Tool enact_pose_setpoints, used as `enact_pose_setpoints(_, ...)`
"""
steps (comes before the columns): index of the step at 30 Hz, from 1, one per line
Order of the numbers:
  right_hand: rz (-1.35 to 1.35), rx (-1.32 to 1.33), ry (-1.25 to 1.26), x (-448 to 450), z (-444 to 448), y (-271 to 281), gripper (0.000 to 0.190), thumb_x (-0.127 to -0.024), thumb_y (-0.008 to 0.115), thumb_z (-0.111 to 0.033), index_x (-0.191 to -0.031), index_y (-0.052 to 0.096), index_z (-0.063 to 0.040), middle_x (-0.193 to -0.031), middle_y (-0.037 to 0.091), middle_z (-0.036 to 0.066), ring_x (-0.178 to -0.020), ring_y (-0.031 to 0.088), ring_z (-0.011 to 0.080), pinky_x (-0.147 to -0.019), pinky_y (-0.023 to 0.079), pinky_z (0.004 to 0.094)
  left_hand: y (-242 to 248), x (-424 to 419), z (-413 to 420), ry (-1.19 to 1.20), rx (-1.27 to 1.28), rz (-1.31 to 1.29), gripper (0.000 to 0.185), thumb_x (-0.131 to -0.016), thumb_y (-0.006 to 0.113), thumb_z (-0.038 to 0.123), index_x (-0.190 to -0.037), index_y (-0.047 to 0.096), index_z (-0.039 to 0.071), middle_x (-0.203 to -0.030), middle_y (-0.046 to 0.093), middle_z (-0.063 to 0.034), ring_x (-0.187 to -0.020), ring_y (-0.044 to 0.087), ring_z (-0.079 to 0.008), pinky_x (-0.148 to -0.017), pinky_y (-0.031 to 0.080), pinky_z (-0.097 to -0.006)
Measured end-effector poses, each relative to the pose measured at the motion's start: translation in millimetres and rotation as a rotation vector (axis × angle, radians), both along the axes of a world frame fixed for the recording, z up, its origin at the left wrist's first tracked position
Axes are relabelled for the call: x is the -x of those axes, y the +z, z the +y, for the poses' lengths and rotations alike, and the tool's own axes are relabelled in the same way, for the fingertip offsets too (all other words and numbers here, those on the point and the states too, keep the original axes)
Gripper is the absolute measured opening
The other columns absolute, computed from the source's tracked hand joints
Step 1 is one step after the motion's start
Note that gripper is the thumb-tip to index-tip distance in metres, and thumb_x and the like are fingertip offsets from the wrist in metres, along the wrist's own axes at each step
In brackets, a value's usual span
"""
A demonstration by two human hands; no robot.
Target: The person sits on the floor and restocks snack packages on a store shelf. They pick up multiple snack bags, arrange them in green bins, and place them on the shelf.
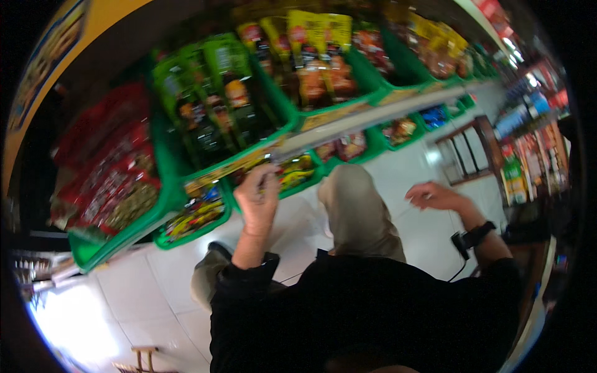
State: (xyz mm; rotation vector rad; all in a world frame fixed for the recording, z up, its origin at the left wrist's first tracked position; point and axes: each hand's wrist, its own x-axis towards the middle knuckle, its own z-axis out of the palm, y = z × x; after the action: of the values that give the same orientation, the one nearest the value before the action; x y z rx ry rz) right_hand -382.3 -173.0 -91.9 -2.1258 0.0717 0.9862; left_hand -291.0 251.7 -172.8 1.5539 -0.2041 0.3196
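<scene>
My left hand (pixel 258 193) is raised in front of the shelf's price strip (pixel 322 119), with its fingers curled. Blur hides whether anything is between them. Below and behind it, a lower green bin (pixel 322 173) holds small yellow packets (pixel 298 169). My right hand (pixel 433 196) hangs over the tiled floor to the right of my knee, fingers loosely spread and nothing seen in them. Ahead on the upper shelf, a green plastic bin (pixel 284 123) carries green-topped packets (pixel 228 88). Yellow-topped packets (pixel 312 56) fill the bin beside it.
Red bags (pixel 112 182) lie in the left bin. Another low bin (pixel 224 219) with small packets juts out at floor level. A dark wooden frame (pixel 487 144) and stocked shelves (pixel 531 158) stand right. A wooden stool (pixel 144 354) is at lower left.
</scene>
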Motion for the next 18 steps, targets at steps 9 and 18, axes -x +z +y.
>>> enact_pose_setpoints(9,0.777,-0.175,-0.779,339,-43,-312,0.061,-0.088,0.056,-0.008,-0.142,0.028,-0.005,-0.132,0.047,0.01,-0.112,0.05,0.0232,-0.097,0.044,0.0401,-9,3,3,0.05,-0.047,0.049,0.012,-0.087,0.05,-0.001,-0.092,0.061,-0.003,-0.062,0.056,-0.0041,-0.054,0.056,-0.0097,-0.051,0.045,-0.0221)
enact_pose_setpoints(18,0.566,-0.436,-1.198,254,70,-315,0.05,-0.087,0.055,-0.008,-0.134,0.039,-0.007,-0.123,0.053,0.01,-0.105,0.054,0.0231,-0.092,0.046,0.0394,-23,-2,2,0.003,-0.081,0.069,0.012,-0.089,0.049,0.001,-0.093,0.06,-0.003,-0.065,0.056,-0.0028,-0.056,0.054,-0.0073,-0.051,0.044,-0.0206)
